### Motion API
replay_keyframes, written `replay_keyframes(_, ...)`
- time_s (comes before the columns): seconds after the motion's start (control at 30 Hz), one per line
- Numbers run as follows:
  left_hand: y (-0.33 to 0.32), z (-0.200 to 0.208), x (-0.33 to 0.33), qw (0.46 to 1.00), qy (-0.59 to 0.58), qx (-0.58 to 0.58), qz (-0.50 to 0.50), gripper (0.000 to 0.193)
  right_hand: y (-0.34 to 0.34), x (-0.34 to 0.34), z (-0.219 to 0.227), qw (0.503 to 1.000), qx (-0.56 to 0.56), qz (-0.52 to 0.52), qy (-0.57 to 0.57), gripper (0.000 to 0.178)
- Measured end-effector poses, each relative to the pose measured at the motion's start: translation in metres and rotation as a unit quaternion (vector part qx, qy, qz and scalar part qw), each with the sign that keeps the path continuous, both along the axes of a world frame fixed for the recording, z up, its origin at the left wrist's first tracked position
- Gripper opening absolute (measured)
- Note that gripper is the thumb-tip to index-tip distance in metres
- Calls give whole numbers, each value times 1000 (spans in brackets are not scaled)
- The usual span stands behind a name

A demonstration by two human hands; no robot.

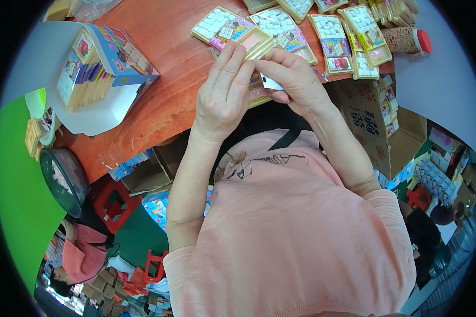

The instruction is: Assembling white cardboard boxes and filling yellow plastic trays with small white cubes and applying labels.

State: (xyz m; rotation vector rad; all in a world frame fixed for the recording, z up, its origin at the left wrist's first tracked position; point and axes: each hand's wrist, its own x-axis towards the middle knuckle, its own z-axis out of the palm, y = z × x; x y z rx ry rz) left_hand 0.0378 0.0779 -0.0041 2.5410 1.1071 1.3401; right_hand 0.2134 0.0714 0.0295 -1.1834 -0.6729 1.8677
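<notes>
Over the table's near edge my two hands meet at the fingertips. My left hand (pixel 222 92) is closed, its long fingers straight and pressed together, the thumb out of sight; what it grips is hidden. My right hand (pixel 299 79) pinches a small white piece (pixel 271 82) that looks like a sticker or packet. Just beyond the fingertips lies a flat clear-lidded pack (pixel 217 24) with white cubes, a pink printed card and a pink compartment. Part of another pack (pixel 258 97) shows beneath the hands.
Several similar packs (pixel 333 42) lie at the far right of the red table (pixel 169 68), near a red-lidded jar (pixel 407 40). An open display box (pixel 119 47) with packs stands at left. A dark basin (pixel 63 179), a cardboard carton (pixel 362 119) and a person (pixel 84 253) are around.
</notes>
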Motion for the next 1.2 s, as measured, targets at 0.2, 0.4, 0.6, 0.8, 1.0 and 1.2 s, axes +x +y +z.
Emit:
replay_keyframes(0.2,3,1,-5,999,-35,-6,7,38,1,0,-6,998,40,42,12,22)
replay_keyframes(0.4,-2,-5,-16,999,-13,14,40,36,-8,21,5,749,286,54,-595,29)
replay_keyframes(0.6,-14,8,4,998,-23,44,35,34,-20,43,-8,698,287,8,-656,33)
replay_keyframes(0.8,-27,8,32,998,11,36,-59,28,-26,57,-18,789,257,-33,-557,24)
replay_keyframes(1.0,-31,-4,26,998,34,4,-54,25,-26,103,5,708,255,-111,-649,20)
replay_keyframes(1.2,-33,-13,22,999,54,0,7,24,-20,171,20,633,128,-200,-737,43)
